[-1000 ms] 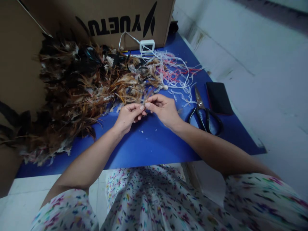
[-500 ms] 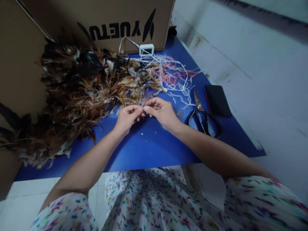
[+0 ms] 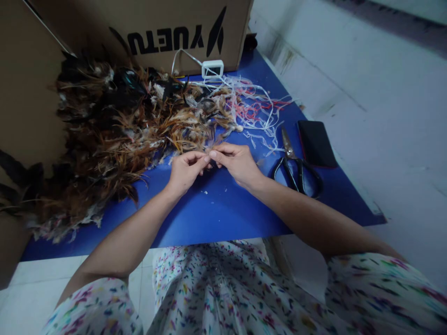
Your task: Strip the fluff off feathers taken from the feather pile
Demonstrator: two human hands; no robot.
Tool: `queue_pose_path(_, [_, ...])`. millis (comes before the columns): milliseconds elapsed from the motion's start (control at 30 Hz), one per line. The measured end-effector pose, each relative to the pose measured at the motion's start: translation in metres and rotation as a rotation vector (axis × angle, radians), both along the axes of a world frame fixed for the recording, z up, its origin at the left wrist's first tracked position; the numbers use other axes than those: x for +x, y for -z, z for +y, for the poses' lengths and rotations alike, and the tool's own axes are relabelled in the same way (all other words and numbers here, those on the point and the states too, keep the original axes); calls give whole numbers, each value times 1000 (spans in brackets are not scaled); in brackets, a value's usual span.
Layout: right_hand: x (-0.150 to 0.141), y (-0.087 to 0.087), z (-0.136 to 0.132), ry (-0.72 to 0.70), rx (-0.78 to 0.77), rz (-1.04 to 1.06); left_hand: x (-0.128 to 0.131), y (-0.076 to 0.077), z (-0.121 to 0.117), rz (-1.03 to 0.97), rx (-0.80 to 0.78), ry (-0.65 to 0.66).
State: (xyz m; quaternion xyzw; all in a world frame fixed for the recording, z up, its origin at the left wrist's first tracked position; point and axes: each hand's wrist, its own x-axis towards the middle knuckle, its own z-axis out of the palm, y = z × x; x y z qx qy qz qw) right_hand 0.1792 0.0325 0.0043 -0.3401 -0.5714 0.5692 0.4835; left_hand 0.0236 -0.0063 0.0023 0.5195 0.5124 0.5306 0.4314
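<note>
My left hand point(image 3: 188, 172) and my right hand point(image 3: 235, 163) meet over the blue table point(image 3: 216, 216), thumbs and forefingers pinched tip to tip. Between them is a small brown feather point(image 3: 213, 145), whose wispy end sticks up past the fingertips; its lower part is hidden by my fingers. Just beyond and left of my hands spreads a big heap of brown and black feathers point(image 3: 115, 135). Strips of white and pink plastic string point(image 3: 256, 111) lie tangled behind my right hand.
Black-handled scissors point(image 3: 296, 172) lie right of my right hand, beside a dark phone point(image 3: 317, 144). A small white-framed device point(image 3: 212, 69) stands before a cardboard box point(image 3: 174, 18). The wall point(image 3: 349, 93) borders the table on the right.
My right fingers have shifted slightly and lie flatter over the pinch. Both hands stay together in the same spot; the whole view has moved up a little.
</note>
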Motion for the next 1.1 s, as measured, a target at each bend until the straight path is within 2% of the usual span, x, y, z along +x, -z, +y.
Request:
queue_pose_path(333, [-1,-2,-3,-1,-13,15,2,-3,-3,97,69,-50])
queue_pose_path(567, [0,1,1,-63,-69,72,0,-6,-2,-188,-151,146])
queue_pose_path(700, [2,-1,3,-106,-99,95,-2,-8,-2,-312,-259,203])
queue_pose_path(933, [2,-2,2,-140,-106,118,-3,-7,-2,-377,-283,230])
queue_pose_path(1100, [4,-2,6,-102,-73,60,-3,-10,0,-393,-242,154])
